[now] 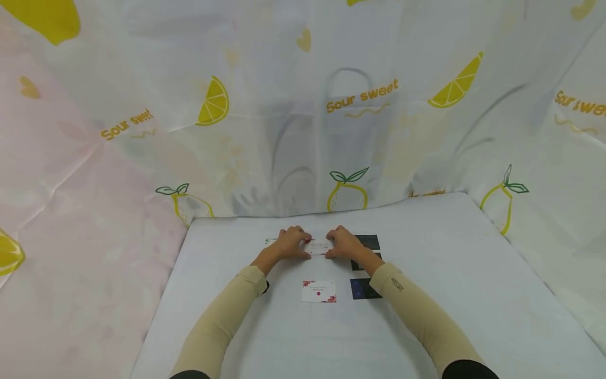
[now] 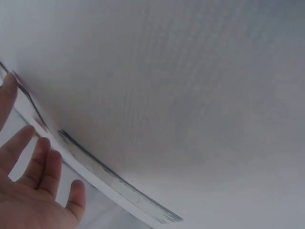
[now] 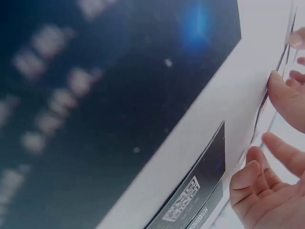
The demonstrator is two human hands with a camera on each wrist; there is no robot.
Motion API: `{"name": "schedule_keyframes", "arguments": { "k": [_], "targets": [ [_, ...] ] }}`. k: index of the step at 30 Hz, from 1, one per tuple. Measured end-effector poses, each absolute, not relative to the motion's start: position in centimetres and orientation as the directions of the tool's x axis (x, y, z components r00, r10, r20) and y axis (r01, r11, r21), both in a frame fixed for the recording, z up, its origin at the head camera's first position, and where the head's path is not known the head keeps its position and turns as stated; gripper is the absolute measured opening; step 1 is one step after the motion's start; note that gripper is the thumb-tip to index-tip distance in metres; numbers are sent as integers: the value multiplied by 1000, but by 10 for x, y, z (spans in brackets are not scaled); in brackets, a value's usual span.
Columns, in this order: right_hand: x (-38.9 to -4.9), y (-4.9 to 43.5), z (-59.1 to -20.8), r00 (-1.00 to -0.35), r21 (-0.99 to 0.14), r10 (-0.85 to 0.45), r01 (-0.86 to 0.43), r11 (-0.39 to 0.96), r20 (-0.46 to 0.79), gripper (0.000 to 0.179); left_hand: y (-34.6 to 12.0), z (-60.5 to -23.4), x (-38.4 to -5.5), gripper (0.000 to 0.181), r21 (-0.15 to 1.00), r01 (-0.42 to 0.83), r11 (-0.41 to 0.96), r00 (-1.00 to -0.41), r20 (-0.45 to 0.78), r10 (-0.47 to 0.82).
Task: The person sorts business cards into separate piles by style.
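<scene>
A white business card (image 1: 318,247) with red flowers lies between both hands near the back of the table. My left hand (image 1: 290,243) pinches it at its left side, thumb at the near corner and forefinger at the far one. My right hand (image 1: 344,244) pinches the right side in the same way. In the left wrist view the card's edge looks slightly bent beside the thumb of my left hand (image 2: 33,191), whose other fingers spread loosely. The right wrist view has the thumb of my right hand (image 3: 281,186) along the card's edge.
A second white card with red flowers (image 1: 319,291) lies nearer me. To the right, a dark blue card (image 1: 364,289) and two dark cards (image 1: 369,242) form a column, partly behind my right arm. A green-marked card (image 1: 270,241) shows beside my left hand. A printed curtain (image 1: 265,131) hangs behind.
</scene>
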State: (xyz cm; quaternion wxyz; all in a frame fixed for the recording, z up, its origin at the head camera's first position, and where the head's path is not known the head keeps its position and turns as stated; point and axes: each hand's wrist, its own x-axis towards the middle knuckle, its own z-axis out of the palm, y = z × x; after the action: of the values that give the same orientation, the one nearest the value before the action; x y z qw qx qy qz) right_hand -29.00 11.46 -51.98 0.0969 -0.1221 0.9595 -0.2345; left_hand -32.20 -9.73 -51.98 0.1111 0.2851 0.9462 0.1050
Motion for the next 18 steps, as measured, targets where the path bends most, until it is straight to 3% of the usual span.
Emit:
{"name": "schedule_keyframes", "arguments": {
  "k": [4, 10, 18],
  "targets": [
    [-285, 116, -519, -952, -489, -282, -191, 851, -118, 67, -104, -514, -315, 56, 325, 515, 793, -819, -86, 568],
    [-270, 130, -516, -950, -618, -298, -183, 764, -88, 65, -107, -506, -301, 52, 418, 541, 730, -802, -5, 597],
    [-253, 133, -511, -954, -712, -282, -126, 691, -105, 63, -111, -504, -283, 55, 558, 496, 665, -786, -36, 617]
  ]
}}
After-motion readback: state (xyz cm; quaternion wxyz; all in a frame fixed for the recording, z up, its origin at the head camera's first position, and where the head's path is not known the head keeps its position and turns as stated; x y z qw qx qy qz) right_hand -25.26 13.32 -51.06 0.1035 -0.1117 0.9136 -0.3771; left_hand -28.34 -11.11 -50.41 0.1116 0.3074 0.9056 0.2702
